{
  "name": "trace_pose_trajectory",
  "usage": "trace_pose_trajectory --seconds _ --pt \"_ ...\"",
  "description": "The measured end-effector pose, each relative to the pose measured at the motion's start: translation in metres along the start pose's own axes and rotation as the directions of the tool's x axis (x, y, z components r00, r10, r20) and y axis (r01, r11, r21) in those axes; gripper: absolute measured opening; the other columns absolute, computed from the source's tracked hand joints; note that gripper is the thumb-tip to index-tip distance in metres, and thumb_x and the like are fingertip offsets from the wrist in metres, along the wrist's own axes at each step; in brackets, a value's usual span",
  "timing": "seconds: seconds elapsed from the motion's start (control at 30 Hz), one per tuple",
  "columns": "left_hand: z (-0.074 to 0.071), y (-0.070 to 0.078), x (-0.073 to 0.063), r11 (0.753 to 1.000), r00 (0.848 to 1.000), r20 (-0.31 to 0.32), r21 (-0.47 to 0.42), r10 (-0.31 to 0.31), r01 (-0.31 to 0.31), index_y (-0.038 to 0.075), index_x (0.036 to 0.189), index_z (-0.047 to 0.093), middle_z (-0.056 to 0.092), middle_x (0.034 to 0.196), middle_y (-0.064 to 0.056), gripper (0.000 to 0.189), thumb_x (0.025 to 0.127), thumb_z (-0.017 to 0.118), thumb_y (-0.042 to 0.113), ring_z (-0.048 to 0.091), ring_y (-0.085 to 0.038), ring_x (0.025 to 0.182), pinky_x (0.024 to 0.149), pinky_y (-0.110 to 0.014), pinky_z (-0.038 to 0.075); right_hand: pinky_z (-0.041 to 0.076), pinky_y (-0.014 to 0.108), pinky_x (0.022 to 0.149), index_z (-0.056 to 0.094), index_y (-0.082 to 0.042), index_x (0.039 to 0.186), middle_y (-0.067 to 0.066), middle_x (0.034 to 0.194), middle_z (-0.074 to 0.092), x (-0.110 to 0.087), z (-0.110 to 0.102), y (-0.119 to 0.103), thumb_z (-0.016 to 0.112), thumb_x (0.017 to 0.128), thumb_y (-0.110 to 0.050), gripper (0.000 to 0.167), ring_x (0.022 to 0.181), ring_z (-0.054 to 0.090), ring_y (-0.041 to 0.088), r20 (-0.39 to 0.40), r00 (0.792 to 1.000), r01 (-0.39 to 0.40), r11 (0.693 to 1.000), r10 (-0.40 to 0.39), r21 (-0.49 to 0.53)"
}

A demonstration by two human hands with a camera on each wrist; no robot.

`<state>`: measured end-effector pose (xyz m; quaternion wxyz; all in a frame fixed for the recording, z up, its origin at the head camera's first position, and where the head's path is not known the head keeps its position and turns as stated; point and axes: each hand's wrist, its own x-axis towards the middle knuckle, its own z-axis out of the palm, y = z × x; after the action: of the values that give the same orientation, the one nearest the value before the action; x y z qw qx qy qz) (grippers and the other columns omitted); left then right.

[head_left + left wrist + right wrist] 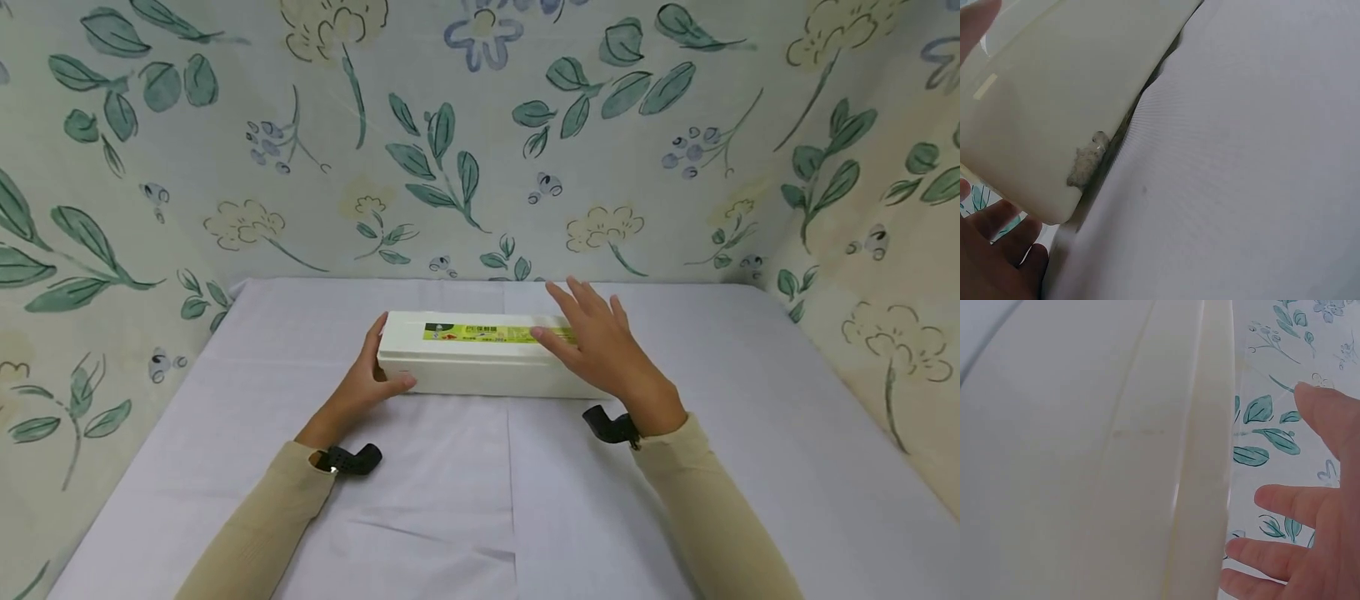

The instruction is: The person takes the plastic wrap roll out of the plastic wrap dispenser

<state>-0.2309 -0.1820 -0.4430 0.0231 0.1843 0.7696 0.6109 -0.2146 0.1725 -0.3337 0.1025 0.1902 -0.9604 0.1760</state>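
Note:
A long white cling film box (465,377) lies crosswise on the table, with a yellow-green label (480,333) along its top. At its left end my left hand (367,372) grips it, thumb on the front and fingers round the end. Over the right part of the box is my right hand (600,342), its fingers spread and straight, hiding the label's right end. In the right wrist view the right hand's fingers (1291,506) stand apart from the white box wall (1147,456). A greyish patch (1087,162) shows low on the box in the left wrist view.
White cloth (435,500) with creases covers the table. Behind and at both sides hangs a flower-and-leaf patterned curtain (480,108). A black wrist camera sits on the left wrist (360,460) and another on the right (606,425).

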Motion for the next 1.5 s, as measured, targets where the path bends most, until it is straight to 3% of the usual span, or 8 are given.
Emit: trace_pose_trajectory --seconds 0.27,0.67,1.2,1.5 --pt "0.002 -0.004 0.001 0.995 0.999 -0.020 0.092 -0.025 0.027 0.035 0.154 -0.001 0.025 0.155 -0.004 0.117 0.075 0.084 0.024 0.041 -0.026 0.130 0.109 -0.051 0.030 0.001 0.064 0.112 0.025 -0.021 0.154 0.015 0.158 0.020 0.007 0.003 -0.007 0.044 0.093 -0.064 0.077 0.145 0.015 0.037 0.022 1.000 0.011 1.000 -0.011 0.009" --pt "0.003 -0.004 0.002 0.981 0.999 -0.045 0.190 -0.031 0.039 0.041 0.153 0.000 0.023 0.157 -0.002 0.115 0.075 0.084 0.033 0.036 -0.028 0.136 0.112 -0.054 0.023 0.003 0.062 0.113 0.024 -0.023 0.155 0.010 0.160 0.018 0.015 0.007 -0.017 0.046 0.091 -0.065 0.079 0.145 0.016 0.033 0.050 0.998 0.029 0.999 -0.030 0.016" --pt "0.000 -0.007 -0.001 0.976 0.996 -0.062 0.206 -0.057 0.069 0.041 0.153 0.002 0.026 0.156 -0.002 0.109 0.078 0.081 0.035 0.039 -0.028 0.133 0.110 -0.055 0.026 0.005 0.062 0.113 0.025 -0.025 0.154 0.011 0.158 0.022 0.016 0.016 -0.025 0.047 0.090 -0.067 0.079 0.144 0.020 0.033 0.071 0.995 0.073 0.997 -0.071 -0.017" --pt "0.000 -0.009 0.000 0.975 0.998 -0.055 0.215 -0.037 0.048 0.038 0.154 0.003 0.027 0.155 -0.002 0.108 0.079 0.080 0.035 0.039 -0.027 0.133 0.109 -0.055 0.027 0.006 0.061 0.113 0.024 -0.026 0.154 0.009 0.159 0.021 0.018 0.022 -0.024 0.044 0.090 -0.069 0.080 0.144 0.021 0.033 0.078 0.994 0.076 0.997 -0.074 -0.017"
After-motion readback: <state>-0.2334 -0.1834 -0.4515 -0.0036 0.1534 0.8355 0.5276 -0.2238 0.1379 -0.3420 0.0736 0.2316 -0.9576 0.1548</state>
